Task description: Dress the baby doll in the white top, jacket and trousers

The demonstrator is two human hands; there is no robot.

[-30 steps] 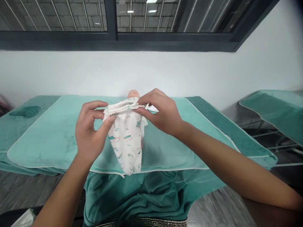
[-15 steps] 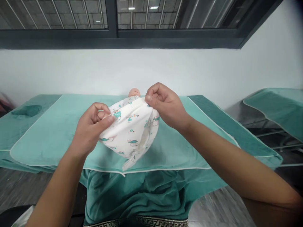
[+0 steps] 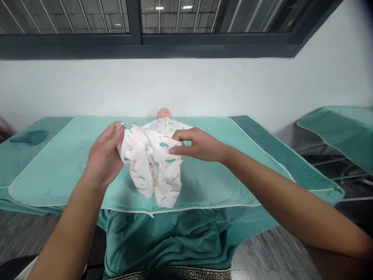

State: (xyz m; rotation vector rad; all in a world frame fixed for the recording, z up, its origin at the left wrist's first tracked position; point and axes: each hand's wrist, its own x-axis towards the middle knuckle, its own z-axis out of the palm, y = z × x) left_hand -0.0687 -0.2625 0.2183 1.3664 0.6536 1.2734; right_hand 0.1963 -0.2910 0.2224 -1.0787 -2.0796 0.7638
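White baby pants [image 3: 157, 167] with a small green and pink print hang in front of me, both legs pointing down. Gripping the left end of the waist is my left hand [image 3: 106, 153], its thumb on top of the cloth. My right hand [image 3: 201, 144] is at the other end of the waist, thumb and index finger a little apart with cloth between them; its other fingers are mostly hidden. Behind the pants lies a baby doll [image 3: 164, 112] in a matching printed top [image 3: 166, 125]. Its lower body is hidden by the pants.
A light green mat [image 3: 58, 167] with white piping covers the padded bed [image 3: 271, 155]. A white wall [image 3: 204, 85] and a dark-framed window stand behind it. Another green-covered bed [image 3: 340, 132] is at the right. Green cloth [image 3: 169, 237] drapes over the near edge.
The pants have turned from a bunched, sideways hang to legs hanging straight down. My right hand has moved lower, and the doll's top shows more.
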